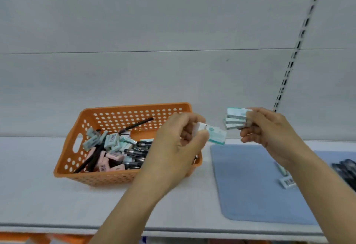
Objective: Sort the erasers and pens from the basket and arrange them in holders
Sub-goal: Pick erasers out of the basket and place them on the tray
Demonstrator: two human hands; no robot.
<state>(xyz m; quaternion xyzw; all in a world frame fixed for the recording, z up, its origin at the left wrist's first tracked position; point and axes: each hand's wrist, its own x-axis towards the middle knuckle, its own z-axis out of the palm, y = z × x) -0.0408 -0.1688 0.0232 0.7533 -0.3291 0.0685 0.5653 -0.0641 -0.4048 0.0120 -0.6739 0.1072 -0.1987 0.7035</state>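
An orange perforated basket (100, 178) sits on the white shelf, holding several mint and pink erasers (113, 141) and black pens (138, 151). My left hand (179, 139) hovers over the basket's right end and pinches one mint-green eraser (216, 135) between thumb and fingers. My right hand (265, 128) is raised to the right of it and grips a stack of several mint erasers (236, 118). The two hands are close but apart.
A blue mat (246, 182) lies on the shelf right of the basket, with an eraser (287, 182) on it and dark pens (346, 170) at the far right edge. The white back panel has a slotted upright (296, 51). The shelf's front edge runs along the bottom.
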